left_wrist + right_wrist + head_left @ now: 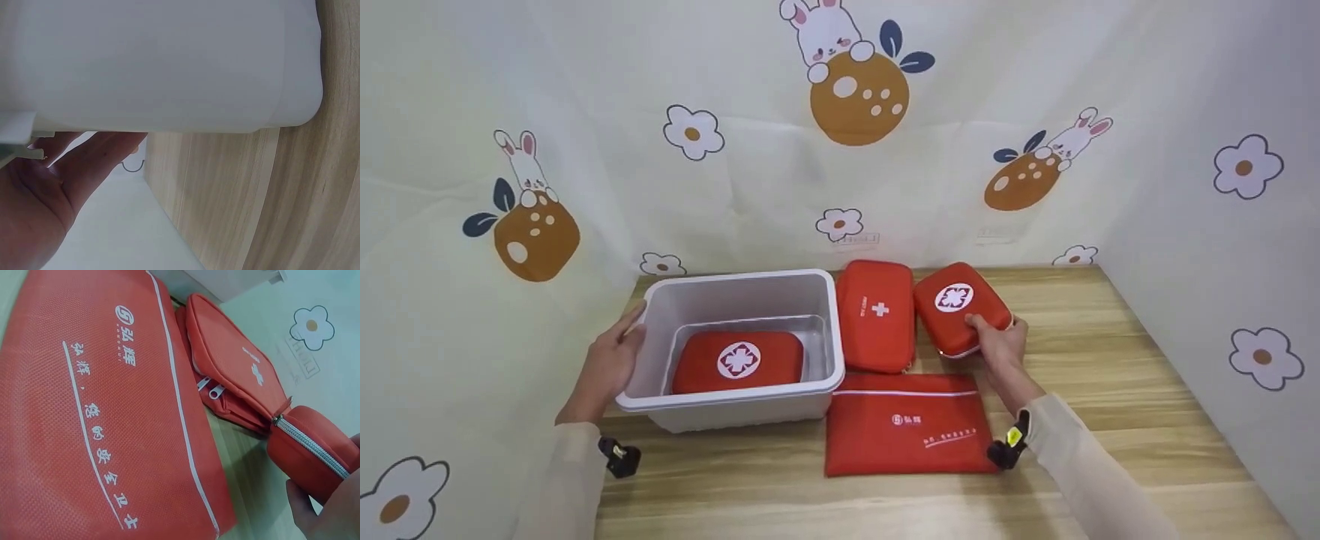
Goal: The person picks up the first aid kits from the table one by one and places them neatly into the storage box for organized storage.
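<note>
My right hand grips a small red zippered first-aid case, its thumb on the lid with the white cross emblem. In the right wrist view, that case shows its zipper side. At the left rim of a white plastic bin is my left hand; its fingers look fairly straight against the outside. Part of this hand is hidden behind the bin wall in the left wrist view. Inside the bin lies a larger red first-aid case with a similar emblem.
A red first-aid pouch lies between bin and held case, with another red zippered piece beneath it. A flat red bag with white writing lies nearer on the wooden table. Patterned cloth walls enclose the table.
</note>
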### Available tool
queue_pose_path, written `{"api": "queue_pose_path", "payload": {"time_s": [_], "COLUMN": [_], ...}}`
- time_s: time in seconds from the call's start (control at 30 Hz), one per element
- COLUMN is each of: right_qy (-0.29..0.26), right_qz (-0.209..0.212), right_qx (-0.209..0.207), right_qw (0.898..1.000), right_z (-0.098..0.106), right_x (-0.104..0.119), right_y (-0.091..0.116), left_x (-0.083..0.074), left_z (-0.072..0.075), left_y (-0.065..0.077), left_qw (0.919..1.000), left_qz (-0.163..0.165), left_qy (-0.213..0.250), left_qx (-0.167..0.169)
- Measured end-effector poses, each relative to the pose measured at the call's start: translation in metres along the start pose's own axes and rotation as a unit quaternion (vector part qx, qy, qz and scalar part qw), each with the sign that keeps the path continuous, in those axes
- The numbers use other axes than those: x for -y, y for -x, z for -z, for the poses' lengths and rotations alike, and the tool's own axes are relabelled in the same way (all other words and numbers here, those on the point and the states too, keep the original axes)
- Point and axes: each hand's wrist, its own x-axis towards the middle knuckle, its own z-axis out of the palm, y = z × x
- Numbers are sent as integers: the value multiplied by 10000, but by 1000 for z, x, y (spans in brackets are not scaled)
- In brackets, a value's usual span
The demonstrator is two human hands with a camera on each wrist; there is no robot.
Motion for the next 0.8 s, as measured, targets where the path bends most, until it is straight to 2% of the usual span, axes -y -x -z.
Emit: {"api": "queue_pose_path", "payload": {"time_s": [0.2,0.5,0.8], "right_qy": [170,-235,-459], "right_qz": [19,-144,-284], "right_qx": [-24,299,612], "right_qw": [9999,9992,9967], "right_z": [2,0,0], "right_x": [12,38,62], "right_y": [5,11,14], "left_x": [-1,-1,-2], "left_z": [0,0,0], "left_y": [0,0,1], "left_qw": [9999,10000,10000], "left_qz": [-88,30,-38], "left_qy": [-27,21,-30], "left_qx": [-120,-23,-82]}}
